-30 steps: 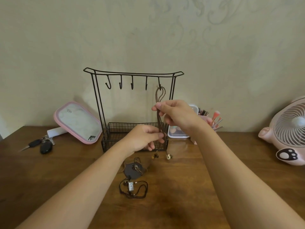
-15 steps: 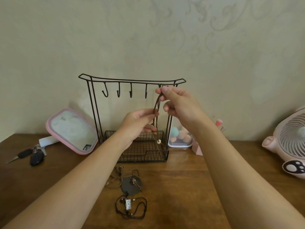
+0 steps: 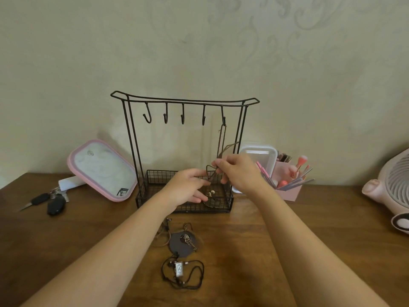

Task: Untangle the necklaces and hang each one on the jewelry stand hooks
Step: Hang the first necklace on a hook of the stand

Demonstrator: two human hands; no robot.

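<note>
Head view: jewelry stand (image 3: pixel 183 100), a black wire frame with five hooks under its top bar and a wire basket (image 3: pixel 141 197) as its base, stood upright on the wooden desk (image 3: pixel 309 220) against the wall. Brown cord necklace (image 3: pixel 222 138) hung by its upper loop from the rightmost hook (image 3: pixel 223 119) and ran down in front of the basket. Its pale beads (image 3: pixel 210 193) showed low in front of the basket mesh. Right hand (image 3: pixel 239 173) was grasping this cord, thumb and forefinger pinched on it at mid-length, with slack loops standing out above and beside the fingers. Left hand (image 3: pixel 188 187) was released, its fingers loosely extended toward the lower run of the cord; contact between fingertips and cord could not be confirmed. Two further necklaces lay on the desk in front of the stand, between the forearms: a disc-pendant necklace (image 3: pixel 180 242) with a dark round plate nearer the basket, and a black cord necklace (image 3: pixel 179 268) with a silver rectangular pendant nearer the camera, the two just beside each other. Left of the stand, a pink-framed mirror (image 3: pixel 101 169) leaned tilted toward the wall, with keys (image 3: pixel 47 201) on the desk beyond it. Right of the stand sat a white container (image 3: pixel 257 155), a pink organizer (image 3: pixel 290 191) holding brushes, and, at the frame edge, a pink fan (image 3: pixel 391 180).
</note>
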